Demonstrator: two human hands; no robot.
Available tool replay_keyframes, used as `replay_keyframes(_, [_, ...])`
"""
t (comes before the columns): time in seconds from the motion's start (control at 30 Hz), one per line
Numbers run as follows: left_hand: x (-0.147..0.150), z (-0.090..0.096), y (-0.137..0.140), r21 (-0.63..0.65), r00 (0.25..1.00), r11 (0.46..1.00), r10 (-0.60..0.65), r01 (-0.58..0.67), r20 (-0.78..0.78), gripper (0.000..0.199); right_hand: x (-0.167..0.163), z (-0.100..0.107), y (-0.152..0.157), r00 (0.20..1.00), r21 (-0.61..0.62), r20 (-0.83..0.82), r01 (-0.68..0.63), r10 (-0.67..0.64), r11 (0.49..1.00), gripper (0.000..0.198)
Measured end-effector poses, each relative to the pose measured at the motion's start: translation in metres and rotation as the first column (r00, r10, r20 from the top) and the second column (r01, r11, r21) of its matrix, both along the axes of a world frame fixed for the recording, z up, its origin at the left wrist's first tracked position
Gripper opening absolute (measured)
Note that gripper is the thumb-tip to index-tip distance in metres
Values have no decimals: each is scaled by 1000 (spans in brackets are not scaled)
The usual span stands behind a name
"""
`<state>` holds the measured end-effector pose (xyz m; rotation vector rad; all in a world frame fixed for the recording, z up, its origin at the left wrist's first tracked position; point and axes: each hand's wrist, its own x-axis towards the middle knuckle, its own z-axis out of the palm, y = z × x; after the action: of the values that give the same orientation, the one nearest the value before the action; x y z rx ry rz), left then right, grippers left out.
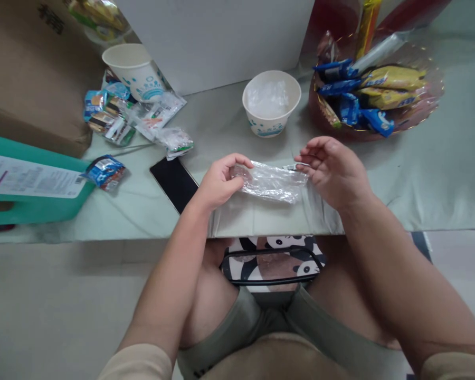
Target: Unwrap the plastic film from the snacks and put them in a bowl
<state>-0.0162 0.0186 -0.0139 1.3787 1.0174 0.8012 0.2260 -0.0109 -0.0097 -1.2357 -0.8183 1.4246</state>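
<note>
A crinkled clear plastic bag (275, 184) is stretched between my hands above the table's front edge. My left hand (224, 182) is closed on its left end, pinching it between thumb and fingers. At the bag's right end, the fingers of my right hand (330, 171) are curled, with a small printed strip (288, 167) at their tips. Whether these fingers also grip the bag, I cannot tell. Just beyond stands a white paper cup (266, 126) with blue print, holding crumpled clear plastic.
At the right, a clear reddish bowl (427, 113) holds several wrapped snacks. A black phone (176, 184) lies by my left forearm. Further left are small snack packets (113, 119), another paper cup (136, 74), a blue packet (105, 171), a green holder (35, 208) and a cardboard box (31, 79).
</note>
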Motion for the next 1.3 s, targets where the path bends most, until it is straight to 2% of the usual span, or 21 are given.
replay_keyframes(0.03, [0,2,-1,24,999,998,-52,52,-17,35,-2,1,-1,999,-8,1,-40,40,999,27])
replay_keyframes(0.1, [0,3,-1,61,987,986,-152,155,-43,35,-9,2,-5,969,-30,57,-239,241,970,30])
replay_keyframes(0.17, [0,2,-1,83,979,976,-196,199,-49,34,-17,3,-11,867,-50,174,-466,467,883,30])
replay_keyframes(0.23, [1,1,-1,148,988,978,-134,144,-70,34,-22,3,-14,749,-69,310,-597,586,799,24])
replay_keyframes(0.27, [2,1,-2,216,994,974,-50,71,-100,34,-24,2,-15,716,-71,361,-618,597,783,22])
replay_keyframes(0.3, [3,1,-4,309,987,951,75,-29,-140,34,-24,1,-15,702,-67,402,-618,588,783,22])
replay_keyframes(0.33, [5,3,-6,421,961,899,214,-124,-175,32,-24,0,-14,702,-60,432,-604,567,795,22])
replay_keyframes(0.4, [11,7,-14,627,883,748,424,-216,-202,24,-24,-1,-12,726,-34,468,-555,504,831,20])
replay_keyframes(0.43, [15,9,-19,690,885,703,418,-172,-205,18,-24,-2,-11,734,-17,488,-532,472,846,20])
replay_keyframes(0.47, [18,10,-22,721,912,686,353,-100,-209,13,-24,-2,-11,739,3,508,-516,443,857,20])
replay_keyframes(0.53, [25,10,-27,699,950,714,193,37,-248,14,-25,-2,-12,766,62,503,-494,400,867,21])
replay_keyframes(0.63, [29,2,-26,538,973,832,-7,134,-231,30,-26,-2,-14,854,185,361,-461,376,868,17])
replay_keyframes(0.73, [25,-5,-22,339,992,938,-33,74,-124,35,-27,-5,-16,897,246,251,-422,363,873,21])
replay_keyframes(0.8, [22,-7,-20,225,997,974,-3,20,-76,33,-27,-9,-16,921,250,299,-327,248,911,24])
replay_keyframes(0.9, [21,-6,-20,122,999,992,11,-6,-41,32,-27,-13,-14,914,262,389,-231,116,937,40])
replay_keyframes(0.97, [21,-6,-20,121,999,992,19,-14,-33,31,-28,-14,-13,898,245,397,-304,191,921,38])
replay_keyframes(1.03, [22,-6,-18,155,999,987,51,-48,-14,28,-26,-14,-13,882,226,417,-334,219,915,25])
replay_keyframes(1.07, [22,-7,-18,168,997,983,72,-71,1,26,-25,-13,-13,879,231,445,-298,172,926,21])
replay_keyframes(1.17, [21,-9,-14,169,991,976,131,-136,42,19,-19,-10,-17,830,321,547,-84,-112,943,15])
replay_keyframes(1.23, [19,-8,-12,166,986,972,157,-165,61,15,-17,-2,-16,739,410,611,14,-286,912,12])
replay_keyframes(1.3, [18,-6,-10,166,982,970,169,-180,79,12,-18,12,-7,621,496,668,38,-410,867,9])
